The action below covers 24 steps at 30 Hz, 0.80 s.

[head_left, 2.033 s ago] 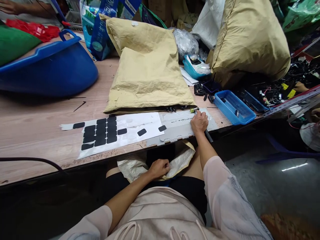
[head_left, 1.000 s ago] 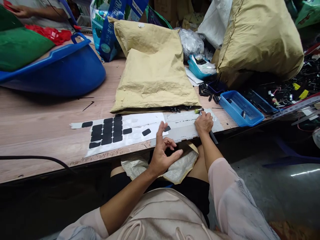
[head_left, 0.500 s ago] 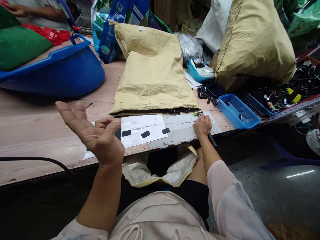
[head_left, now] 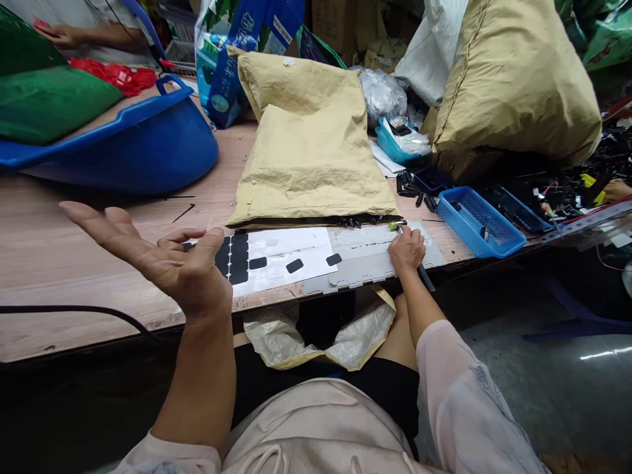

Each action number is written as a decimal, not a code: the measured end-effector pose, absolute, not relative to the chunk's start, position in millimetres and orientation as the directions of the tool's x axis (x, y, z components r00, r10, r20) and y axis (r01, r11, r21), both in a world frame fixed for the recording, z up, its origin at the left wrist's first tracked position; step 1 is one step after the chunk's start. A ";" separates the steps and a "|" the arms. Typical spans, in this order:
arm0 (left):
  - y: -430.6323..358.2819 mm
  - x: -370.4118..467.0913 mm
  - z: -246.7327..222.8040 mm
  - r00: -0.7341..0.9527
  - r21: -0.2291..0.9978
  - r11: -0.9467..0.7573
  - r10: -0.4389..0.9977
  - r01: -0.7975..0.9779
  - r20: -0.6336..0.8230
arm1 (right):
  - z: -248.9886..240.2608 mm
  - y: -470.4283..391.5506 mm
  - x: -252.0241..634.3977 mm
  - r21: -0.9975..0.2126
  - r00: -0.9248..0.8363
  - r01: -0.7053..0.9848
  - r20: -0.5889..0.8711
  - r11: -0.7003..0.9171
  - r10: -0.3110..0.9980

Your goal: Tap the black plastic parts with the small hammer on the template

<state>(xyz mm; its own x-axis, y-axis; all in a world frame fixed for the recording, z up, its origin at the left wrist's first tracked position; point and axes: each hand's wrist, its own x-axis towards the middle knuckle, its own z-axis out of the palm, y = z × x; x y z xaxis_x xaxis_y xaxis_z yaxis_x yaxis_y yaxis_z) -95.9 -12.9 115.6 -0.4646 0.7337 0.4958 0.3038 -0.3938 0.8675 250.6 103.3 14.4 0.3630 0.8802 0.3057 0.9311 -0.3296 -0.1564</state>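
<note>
My left hand (head_left: 190,273) is raised palm up over the table edge, its fingers spread and nothing visible in it. Behind it lies a white sheet (head_left: 276,243) with rows of black rounded stickers (head_left: 239,263) at its left and several single ones farther right. The sheet overlaps a grey cardboard strip (head_left: 365,253). On the strip's right part rests my right hand (head_left: 407,249), closed around a slim tool (head_left: 426,279) with a dark handle. A yellow-green piece (head_left: 394,226) shows beyond its fingers; the tool's exact kind is unclear.
A large tan sack (head_left: 316,145) lies behind the sheet, small black parts (head_left: 353,222) at its opening. A blue basket (head_left: 478,220) stands right, a big blue tub (head_left: 123,145) left. An open sack (head_left: 276,339) hangs at my lap. Another person's hand (head_left: 64,34) shows top left.
My left hand has moved left, uncovering more black stickers. The view has shifted slightly. My right hand keeps its hold on the tool at the strip.
</note>
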 end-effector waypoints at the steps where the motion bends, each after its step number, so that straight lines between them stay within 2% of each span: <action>1: -10.7 -95.2 112.9 -0.523 0.830 -0.421 0.644 0.367 0.558 | 14.8 103.1 250.3 -0.156 0.364 0.931 0.301 -0.331 0.882; 3: -5.0 -90.2 106.8 -0.592 0.770 -0.464 0.495 0.439 0.636 | 15.2 103.0 249.9 -0.157 0.363 0.931 0.293 -0.330 0.884; 4: -1.7 -85.8 103.7 -0.587 0.771 -0.481 0.505 0.417 0.633 | 15.1 103.0 249.9 -0.158 0.362 0.931 0.293 -0.328 0.885; 7: 7.2 -66.5 95.5 -0.574 0.829 -0.498 0.612 0.255 0.544 | 13.9 103.4 250.0 -0.155 0.361 0.932 0.298 -0.329 0.884; 10: 12.4 -44.8 89.1 -0.517 0.894 -0.423 0.737 0.148 0.434 | 12.0 104.2 250.7 -0.153 0.361 0.932 0.302 -0.329 0.882; 18: 7.7 -1.7 83.1 -0.320 0.929 -0.355 0.873 0.102 0.369 | 14.8 102.9 249.0 -0.154 0.365 0.930 0.282 -0.333 0.887; 24: -3.8 27.2 81.4 -0.215 0.920 -0.371 0.895 0.128 0.391 | 17.8 101.4 247.2 -0.166 0.368 0.928 0.256 -0.335 0.894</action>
<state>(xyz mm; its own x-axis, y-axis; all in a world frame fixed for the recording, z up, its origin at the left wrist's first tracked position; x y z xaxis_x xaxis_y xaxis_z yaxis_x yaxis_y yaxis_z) 27.2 -3.8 81.4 -0.2147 0.8952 0.3905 0.1281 -0.3706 0.9199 247.2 101.4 17.8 0.3681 0.8937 0.2564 0.9277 -0.3346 -0.1657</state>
